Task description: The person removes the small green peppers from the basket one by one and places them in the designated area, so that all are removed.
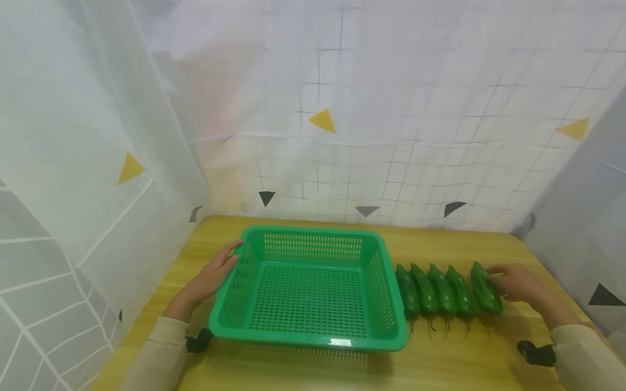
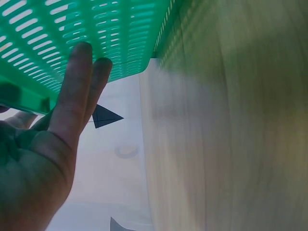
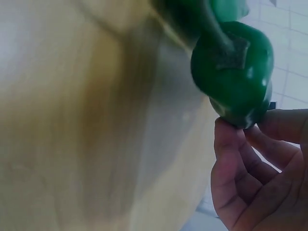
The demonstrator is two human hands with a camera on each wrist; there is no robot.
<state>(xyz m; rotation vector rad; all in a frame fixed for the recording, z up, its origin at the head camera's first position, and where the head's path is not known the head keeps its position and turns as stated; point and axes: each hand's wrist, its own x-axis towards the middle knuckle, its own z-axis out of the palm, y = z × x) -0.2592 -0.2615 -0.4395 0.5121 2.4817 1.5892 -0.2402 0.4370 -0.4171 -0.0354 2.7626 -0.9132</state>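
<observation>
A green plastic basket (image 1: 308,341) with slotted walls stands on the table, and no object shows inside it. My left hand (image 1: 213,279) holds its left rim; in the left wrist view two fingers (image 2: 77,91) lie along the outer wall, and the rim partly hides the others. At the right, my right hand (image 1: 520,282) pinches a glossy green pepper (image 1: 484,290) between thumb and fingertips. The right wrist view shows this pepper (image 3: 236,72) from its stem end. Whether it touches the table I cannot tell.
Several more green peppers (image 1: 444,293) lie side by side in a row, close against the basket's right side, stems toward me. The wooden table (image 1: 440,364) ends at white sheeting (image 1: 293,174) marked with lines and triangles, at the back and both sides.
</observation>
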